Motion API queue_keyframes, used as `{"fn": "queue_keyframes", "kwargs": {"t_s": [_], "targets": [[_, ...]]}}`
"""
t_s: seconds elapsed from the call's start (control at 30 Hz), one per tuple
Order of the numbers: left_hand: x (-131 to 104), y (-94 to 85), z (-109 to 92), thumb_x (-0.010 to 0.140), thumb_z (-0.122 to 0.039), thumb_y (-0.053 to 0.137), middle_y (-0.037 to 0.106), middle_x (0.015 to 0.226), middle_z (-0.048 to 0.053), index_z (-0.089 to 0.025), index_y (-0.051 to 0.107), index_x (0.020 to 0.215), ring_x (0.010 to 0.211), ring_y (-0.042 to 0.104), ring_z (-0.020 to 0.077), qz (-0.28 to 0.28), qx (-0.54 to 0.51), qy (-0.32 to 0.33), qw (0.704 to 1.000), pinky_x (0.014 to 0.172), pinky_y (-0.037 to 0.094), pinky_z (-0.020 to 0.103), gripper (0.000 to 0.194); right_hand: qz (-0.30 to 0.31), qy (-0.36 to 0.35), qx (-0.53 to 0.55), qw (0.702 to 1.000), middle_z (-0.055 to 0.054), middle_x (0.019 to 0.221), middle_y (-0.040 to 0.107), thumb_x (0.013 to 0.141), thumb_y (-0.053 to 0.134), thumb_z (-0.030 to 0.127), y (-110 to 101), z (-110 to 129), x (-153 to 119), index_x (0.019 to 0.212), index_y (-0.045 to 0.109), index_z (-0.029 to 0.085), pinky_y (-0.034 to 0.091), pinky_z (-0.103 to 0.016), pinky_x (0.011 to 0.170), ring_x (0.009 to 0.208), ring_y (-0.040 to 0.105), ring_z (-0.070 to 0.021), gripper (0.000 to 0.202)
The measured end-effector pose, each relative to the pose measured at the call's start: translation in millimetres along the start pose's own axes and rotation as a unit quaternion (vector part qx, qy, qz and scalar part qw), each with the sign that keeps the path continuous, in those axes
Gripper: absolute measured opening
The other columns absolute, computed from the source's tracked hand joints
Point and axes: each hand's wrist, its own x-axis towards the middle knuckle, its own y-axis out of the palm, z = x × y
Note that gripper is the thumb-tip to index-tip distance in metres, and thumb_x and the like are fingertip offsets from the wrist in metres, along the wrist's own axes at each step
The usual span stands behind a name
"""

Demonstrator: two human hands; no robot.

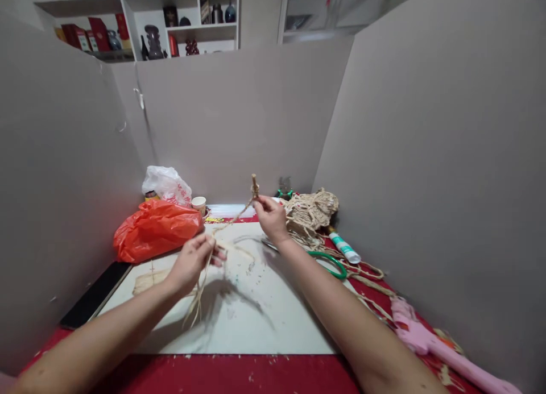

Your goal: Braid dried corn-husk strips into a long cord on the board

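Note:
My right hand [272, 216] is raised over the board and pinches the lower end of a short brown stick-like piece [255, 183] with cord wound round it. From there a thin twisted straw-coloured cord [234, 219] slants down to my left hand [194, 262], whose thumb and forefinger are closed on it. Loose fibre ends [197, 306] hang below my left fingers. Under both hands lies a white board [256, 320] strewn with small scraps. A flat tan bundle [149, 280], crossed by thin strands, rests beside my left wrist. Green-handled scissors [335, 264] lie partly behind my right forearm.
An orange plastic bag [156, 229], a white bag [166, 183] and a paper cup [198, 203] stand back left. A black phone-like slab [96, 294] lies left. On the right are coiled rope [313, 209], a white-teal tube [344, 248] and a pink glue gun [426, 340]. Grey partitions [239, 121] enclose the table.

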Motion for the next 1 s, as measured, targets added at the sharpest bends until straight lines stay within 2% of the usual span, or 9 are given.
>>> {"fn": "queue_keyframes", "kwargs": {"t_s": [0.1, 0.13, 0.2, 0.3, 0.43, 0.53, 0.7, 0.87, 1.0], "targets": [[43, 8.8, -24, 0.080, -0.027, 0.058, 0.063, 0.064, 0.002, -0.013, 0.052, 0.071, 0.055, 0.059, 0.0081, -0.044, -0.032, 0.051, 0.997, 0.055, 0.046, 0.018, 0.018, -0.032, -0.005, 0.013, 0.999, -0.006, 0.083, 0.066, 0.079, 0.051, 0.026, 15, 3, 5, 0.079, 0.066, 0.018, 0.045, -0.027, 0.069, 0.075, 0.058, -0.0160, 0.016], [57, 11.1, -27, 0.080, -0.025, 0.057, 0.062, 0.062, 0.001, -0.013, 0.051, 0.072, 0.049, 0.057, 0.0071, -0.062, -0.046, 0.046, 0.996, 0.050, 0.044, 0.017, 0.015, -0.033, -0.010, 0.013, 0.999, -0.006, 0.082, 0.065, 0.080, 0.050, 0.026, 19, 3, 3, 0.077, 0.065, 0.019, 0.045, -0.027, 0.069, 0.074, 0.058, -0.0161, 0.017], [80, 13.5, -26, 0.081, -0.023, 0.054, 0.062, 0.061, 0.001, -0.014, 0.050, 0.072, 0.046, 0.057, 0.0074, -0.089, -0.071, 0.038, 0.993, 0.044, 0.041, 0.015, 0.013, -0.010, -0.027, 0.004, 1.000, -0.005, 0.080, 0.065, 0.082, 0.048, 0.025, 24, 2, -5, 0.073, 0.063, 0.020, 0.045, -0.027, 0.071, 0.076, 0.058, -0.0166, 0.018], [99, 11.8, -13, 0.080, -0.016, 0.052, 0.065, 0.072, 0.005, -0.013, 0.050, 0.073, 0.055, 0.062, 0.0095, -0.077, -0.111, 0.004, 0.991, 0.050, 0.048, 0.018, 0.008, 0.058, -0.056, -0.027, 0.996, -0.005, 0.076, 0.063, 0.083, 0.047, 0.025, 28, -3, -22, 0.069, 0.061, 0.021, 0.043, -0.028, 0.072, 0.074, 0.057, -0.0165, 0.020], [105, 3.7, 7, 0.079, -0.014, 0.053, 0.065, 0.075, 0.006, -0.012, 0.050, 0.072, 0.058, 0.063, 0.0101, -0.046, -0.131, -0.033, 0.990, 0.052, 0.050, 0.018, 0.008, 0.123, -0.074, -0.072, 0.987, -0.003, 0.066, 0.058, 0.084, 0.047, 0.027, 30, -8, -34, 0.066, 0.058, 0.020, 0.039, -0.026, 0.063, 0.063, 0.051, -0.0146, 0.022], [107, -3.7, 14, 0.079, -0.015, 0.054, 0.063, 0.070, 0.005, -0.012, 0.050, 0.071, 0.056, 0.063, 0.0099, -0.034, -0.131, -0.046, 0.990, 0.052, 0.051, 0.018, 0.009, 0.151, -0.080, -0.118, 0.978, -0.002, 0.061, 0.053, 0.085, 0.046, 0.029, 33, -7, -38, 0.062, 0.053, 0.020, 0.035, -0.024, 0.058, 0.057, 0.047, -0.0132, 0.026], [112, -12.9, 18, 0.075, -0.016, 0.057, 0.059, 0.060, 0.002, -0.011, 0.052, 0.073, 0.047, 0.055, 0.0067, -0.025, -0.128, -0.053, 0.990, 0.045, 0.047, 0.016, 0.007, 0.158, -0.093, -0.180, 0.967, 0.000, 0.055, 0.049, 0.085, 0.046, 0.030, 36, -4, -42, 0.058, 0.045, 0.020, 0.029, -0.025, 0.054, 0.052, 0.041, -0.0118, 0.029], [112, -13.3, 23, 0.072, -0.016, 0.058, 0.054, 0.052, -0.001, -0.011, 0.055, 0.069, 0.042, 0.051, 0.0059, -0.037, -0.099, -0.048, 0.993, 0.042, 0.045, 0.015, 0.007, 0.178, -0.114, -0.205, 0.956, 0.001, 0.054, 0.048, 0.085, 0.045, 0.029, 35, -1, -41, 0.058, 0.044, 0.020, 0.027, -0.025, 0.053, 0.051, 0.040, -0.0115, 0.029], [111, -16.6, 15, 0.071, -0.014, 0.057, 0.053, 0.050, 0.000, -0.011, 0.054, 0.065, 0.041, 0.049, 0.0056, -0.048, -0.066, -0.052, 0.995, 0.041, 0.044, 0.015, 0.007, 0.190, -0.113, -0.209, 0.953, 0.001, 0.053, 0.048, 0.081, 0.049, 0.027, 29, -6, -36, 0.055, 0.046, 0.020, 0.027, -0.024, 0.054, 0.053, 0.043, -0.0117, 0.027]]}}
